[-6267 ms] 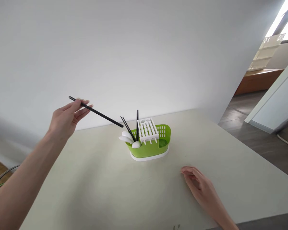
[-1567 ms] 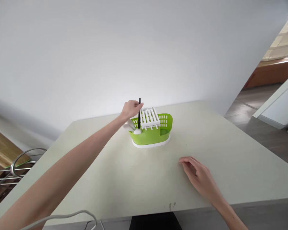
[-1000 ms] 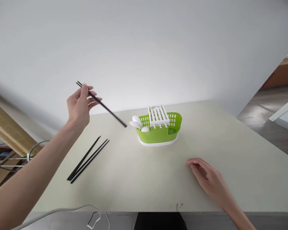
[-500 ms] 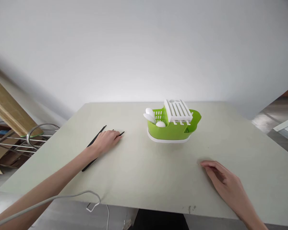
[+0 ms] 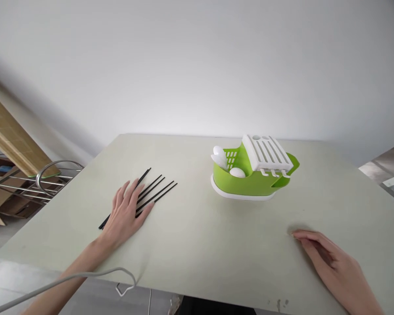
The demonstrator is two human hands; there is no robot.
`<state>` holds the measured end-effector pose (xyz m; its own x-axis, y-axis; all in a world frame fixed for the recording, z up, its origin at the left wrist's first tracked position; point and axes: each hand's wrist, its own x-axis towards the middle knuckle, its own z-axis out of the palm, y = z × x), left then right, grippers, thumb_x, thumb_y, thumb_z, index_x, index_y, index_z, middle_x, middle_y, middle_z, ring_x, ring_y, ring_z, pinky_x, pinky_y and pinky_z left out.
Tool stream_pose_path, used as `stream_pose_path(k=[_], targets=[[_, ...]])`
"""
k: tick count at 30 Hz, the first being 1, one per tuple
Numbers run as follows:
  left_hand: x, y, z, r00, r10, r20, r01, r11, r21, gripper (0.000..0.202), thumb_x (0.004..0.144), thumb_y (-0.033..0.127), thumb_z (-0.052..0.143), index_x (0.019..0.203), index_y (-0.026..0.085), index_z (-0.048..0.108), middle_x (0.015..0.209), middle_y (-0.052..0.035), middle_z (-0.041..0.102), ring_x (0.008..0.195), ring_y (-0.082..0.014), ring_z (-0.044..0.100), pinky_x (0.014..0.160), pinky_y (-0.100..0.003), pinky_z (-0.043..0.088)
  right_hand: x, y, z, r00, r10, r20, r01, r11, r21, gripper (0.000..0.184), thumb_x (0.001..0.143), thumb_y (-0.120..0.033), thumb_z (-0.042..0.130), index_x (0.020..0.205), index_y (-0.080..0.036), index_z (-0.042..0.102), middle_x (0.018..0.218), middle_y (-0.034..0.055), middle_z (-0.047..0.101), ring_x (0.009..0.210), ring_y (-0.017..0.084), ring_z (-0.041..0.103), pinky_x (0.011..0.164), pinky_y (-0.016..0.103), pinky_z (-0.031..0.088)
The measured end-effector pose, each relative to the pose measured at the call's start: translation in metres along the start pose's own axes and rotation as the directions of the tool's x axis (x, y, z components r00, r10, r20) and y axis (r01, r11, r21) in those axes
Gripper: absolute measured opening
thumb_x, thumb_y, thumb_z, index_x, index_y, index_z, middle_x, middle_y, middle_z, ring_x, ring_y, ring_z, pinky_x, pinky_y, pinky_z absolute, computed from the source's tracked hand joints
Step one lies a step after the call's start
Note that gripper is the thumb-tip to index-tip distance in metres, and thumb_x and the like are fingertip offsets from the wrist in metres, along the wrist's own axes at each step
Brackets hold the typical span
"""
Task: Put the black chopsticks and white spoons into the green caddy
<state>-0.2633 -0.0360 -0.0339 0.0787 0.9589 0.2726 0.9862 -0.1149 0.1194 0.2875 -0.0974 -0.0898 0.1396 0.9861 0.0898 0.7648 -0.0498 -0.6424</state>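
Observation:
Several thin black chopsticks (image 5: 153,187) lie fanned out on the left half of the table. My left hand (image 5: 126,212) lies over them, palm down with spread fingers; the middles of the sticks are hidden under it. Right of the sticks stands a green plastic caddy (image 5: 246,186) with a white base and a white slotted top (image 5: 267,153). White spoons (image 5: 219,157) lean in its left compartment, their rounded ends showing. My right hand (image 5: 335,262) rests on its side near the table's right front, fingers and thumb brought together, with nothing seen in them.
A pale cable (image 5: 95,273) loops across the lower left, in front of my left forearm. Left of the table are a metal wire rack (image 5: 47,186) and a leaning wooden board (image 5: 16,135). A plain wall (image 5: 197,70) borders the table's far edge (image 5: 184,136).
My left hand has drawn back toward me, its fingers spreading, and the chopsticks now show fanned out. The view has shifted, so the caddy and right hand appear further right.

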Motion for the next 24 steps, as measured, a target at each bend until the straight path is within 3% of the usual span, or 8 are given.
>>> stream_pose_path(k=[4,8,12,19,24], targets=[[-0.003,-0.008,0.010,0.990,-0.135,0.035,0.133,0.989,0.060,0.076,0.103,0.061,0.034,0.165,0.018,0.031,0.173,-0.0152,0.029,0.163,-0.0382,0.015,0.131,-0.061,0.014,0.001,0.001,0.001,1.000,-0.008,-0.011,0.008,1.000,-0.019,0.036,0.094,-0.060,0.057,0.106,-0.032,0.076,0.116,0.0003,0.080,0.101,0.025,0.077,0.078,0.030,0.059],[-0.002,-0.013,0.015,0.975,-0.179,0.128,0.167,0.981,0.100,0.074,0.105,0.060,0.024,0.165,0.018,0.036,0.173,-0.0113,0.029,0.161,-0.0377,0.021,0.130,-0.062,0.013,-0.001,-0.005,0.002,0.999,-0.003,-0.036,0.002,1.000,-0.026,0.036,0.095,-0.060,0.055,0.104,-0.032,0.076,0.115,0.0007,0.080,0.100,0.024,0.076,0.079,0.031,0.059],[-0.002,-0.018,0.015,0.964,-0.225,0.139,0.208,0.970,0.122,0.074,0.106,0.055,0.018,0.166,0.015,0.034,0.174,-0.0089,0.028,0.161,-0.0359,0.024,0.130,-0.061,0.017,-0.002,-0.008,0.001,0.999,0.016,-0.033,-0.016,1.000,-0.020,0.035,0.096,-0.059,0.055,0.105,-0.032,0.076,0.115,0.0003,0.080,0.100,0.024,0.076,0.080,0.030,0.058],[0.004,-0.010,-0.001,0.938,-0.304,0.170,0.284,0.950,0.129,0.069,0.107,0.048,0.018,0.163,0.015,0.040,0.170,-0.0050,0.037,0.158,-0.0305,0.031,0.129,-0.053,0.028,0.000,-0.007,-0.001,1.000,0.026,-0.007,-0.026,0.999,0.019,0.034,0.095,-0.060,0.055,0.105,-0.033,0.075,0.116,-0.0008,0.079,0.102,0.023,0.075,0.085,0.032,0.057],[0.000,0.005,-0.014,0.910,-0.387,0.146,0.361,0.915,0.178,0.062,0.107,0.045,0.023,0.159,0.021,0.046,0.159,-0.0116,0.054,0.147,-0.0396,0.048,0.111,-0.061,0.049,0.000,-0.008,-0.002,0.999,0.034,-0.002,-0.034,0.996,0.080,0.035,0.095,-0.060,0.055,0.104,-0.032,0.075,0.118,0.0008,0.078,0.105,0.025,0.074,0.086,0.033,0.056]])
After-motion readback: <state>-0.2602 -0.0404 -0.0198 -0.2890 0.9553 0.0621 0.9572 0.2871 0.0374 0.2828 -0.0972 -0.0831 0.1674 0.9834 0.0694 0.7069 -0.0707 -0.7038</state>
